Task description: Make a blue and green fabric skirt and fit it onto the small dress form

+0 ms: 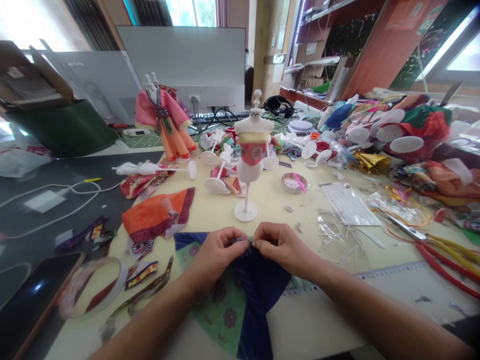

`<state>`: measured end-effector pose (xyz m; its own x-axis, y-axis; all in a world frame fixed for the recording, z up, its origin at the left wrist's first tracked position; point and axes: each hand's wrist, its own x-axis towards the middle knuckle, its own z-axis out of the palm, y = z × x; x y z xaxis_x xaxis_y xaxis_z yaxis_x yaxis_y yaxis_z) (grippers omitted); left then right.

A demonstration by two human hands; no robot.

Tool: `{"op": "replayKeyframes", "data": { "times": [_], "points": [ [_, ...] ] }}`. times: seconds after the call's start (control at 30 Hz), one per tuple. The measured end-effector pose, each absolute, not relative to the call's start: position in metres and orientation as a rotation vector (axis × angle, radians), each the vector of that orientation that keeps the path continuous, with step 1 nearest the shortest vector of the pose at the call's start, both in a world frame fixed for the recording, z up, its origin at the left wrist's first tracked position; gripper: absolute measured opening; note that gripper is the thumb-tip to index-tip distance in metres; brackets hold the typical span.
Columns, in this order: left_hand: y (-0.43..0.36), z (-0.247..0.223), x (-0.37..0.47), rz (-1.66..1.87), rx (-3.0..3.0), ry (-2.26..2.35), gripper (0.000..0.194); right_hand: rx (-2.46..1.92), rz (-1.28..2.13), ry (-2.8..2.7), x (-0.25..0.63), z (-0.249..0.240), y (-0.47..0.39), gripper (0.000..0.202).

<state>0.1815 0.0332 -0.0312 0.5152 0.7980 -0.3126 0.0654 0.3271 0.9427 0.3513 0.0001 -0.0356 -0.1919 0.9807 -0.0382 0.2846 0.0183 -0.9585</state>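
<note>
Both hands meet over a small doll skirt (pixel 258 285) of navy cloth with green patterned panels. Its top edge is pinched between the thumb and fingers of my left hand (pixel 225 250). Close beside it, my right hand (pixel 281 245) pinches the same edge, so the fingertips nearly touch. The skirt's lower part hangs and spreads toward me, and part of it lies under my left forearm. Just beyond the hands a small white mannequin (pixel 249 172) stands upright on a round base, with a red and cream band around its chest.
Scissors (pixel 405 225) with red and yellow handles lie at right, near a clear ruler (pixel 393 270) and plastic bags. A small bowl (pixel 293 183) holds a pink stick. At left are a tape roll (pixel 122 280), orange cloth (pixel 153 215) and a dressed mannequin (pixel 163 117).
</note>
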Motion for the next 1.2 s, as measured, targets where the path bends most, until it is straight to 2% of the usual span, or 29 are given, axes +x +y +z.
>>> {"op": "replayKeyframes", "data": {
  "times": [0.27,0.97,1.2],
  "points": [
    [0.034,-0.033,0.181,0.600,0.979,0.872,0.018,-1.298,1.255,-1.482,0.351,-0.034,0.001,0.007],
    [0.036,-0.035,0.179,0.608,0.969,0.894,0.017,-1.245,1.293,-1.357,0.363,-0.026,0.003,0.008],
    [0.037,-0.029,0.179,0.637,1.022,0.918,0.022,-1.483,0.793,-1.380,0.398,-0.024,0.022,0.015]
  ]
}}
